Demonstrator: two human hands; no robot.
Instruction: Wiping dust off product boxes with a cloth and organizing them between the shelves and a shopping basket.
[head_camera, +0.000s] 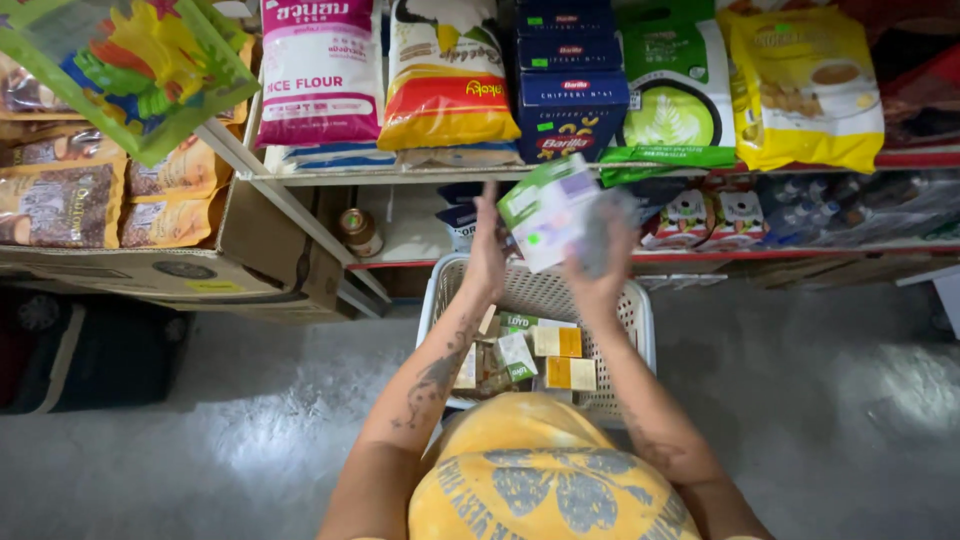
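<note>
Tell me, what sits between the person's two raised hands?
A green-and-white box is held between the left hand and right hand, above the white basket, in the head view.

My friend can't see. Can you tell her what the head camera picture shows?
Both hands, left hand and right hand, hold a white and green box above a white basket of small boxes, facing shelves of food bags.

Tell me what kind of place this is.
Most likely a small grocery shop: shelves stacked with packaged goods like a flour bag, and a white basket of small boxes on the floor.
</note>
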